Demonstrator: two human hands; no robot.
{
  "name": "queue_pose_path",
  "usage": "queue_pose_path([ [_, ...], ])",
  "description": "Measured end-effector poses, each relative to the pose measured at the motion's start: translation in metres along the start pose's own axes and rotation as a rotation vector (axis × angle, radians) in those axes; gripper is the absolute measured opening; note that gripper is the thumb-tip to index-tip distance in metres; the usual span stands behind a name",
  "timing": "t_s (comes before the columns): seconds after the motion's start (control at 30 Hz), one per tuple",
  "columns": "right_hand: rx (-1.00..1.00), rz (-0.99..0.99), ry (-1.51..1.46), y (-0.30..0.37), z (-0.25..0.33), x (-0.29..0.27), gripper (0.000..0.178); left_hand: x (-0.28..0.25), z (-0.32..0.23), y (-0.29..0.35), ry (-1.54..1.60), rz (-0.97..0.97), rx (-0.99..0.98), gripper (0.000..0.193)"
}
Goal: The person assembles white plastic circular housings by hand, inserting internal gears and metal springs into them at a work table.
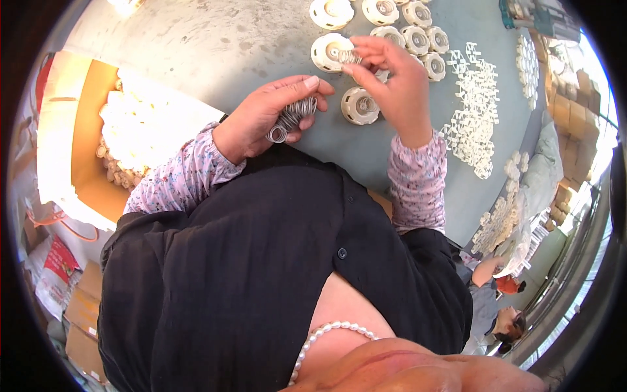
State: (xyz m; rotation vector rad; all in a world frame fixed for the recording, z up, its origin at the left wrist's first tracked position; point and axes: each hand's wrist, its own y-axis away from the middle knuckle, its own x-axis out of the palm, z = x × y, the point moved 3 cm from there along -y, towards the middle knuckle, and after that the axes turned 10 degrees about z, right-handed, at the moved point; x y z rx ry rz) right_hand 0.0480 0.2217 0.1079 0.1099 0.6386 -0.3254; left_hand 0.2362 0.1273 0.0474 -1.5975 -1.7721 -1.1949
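Note:
A bunch of grey metal coil springs [294, 119] lies curled in my left hand [251, 117], its thumb and fingers closed around them. My right hand [403, 91] pinches a single coil spring [349, 57] between thumb and fingertips. That spring is over a round cream plastic housing [324, 55] on the grey table; whether it touches the housing I cannot tell. Just below the right fingers sits another round housing [360, 106], with a coil visible in its middle.
Several more round housings [416, 40] stand beyond my right hand. A pile of small white plastic clips [475, 104] spreads along the right of the table [261, 46]. At left is an open cardboard box [88, 124] of pale parts. Other people [499, 320] are at the lower right.

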Motion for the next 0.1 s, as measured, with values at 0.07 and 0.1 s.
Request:
queue_pose_path([
  [0.07, -0.005, 0.083, 0.177, -0.015, -0.002, 0.0, 0.029, -0.004, -0.001, 0.0, 0.049, 0.042, 0.029, 0.041],
  [0.1, -0.013, 0.17, 0.351, -0.023, 0.001, 0.002, 0.03, -0.006, -0.001, 0.002, 0.099, 0.071, 0.01, 0.046],
])
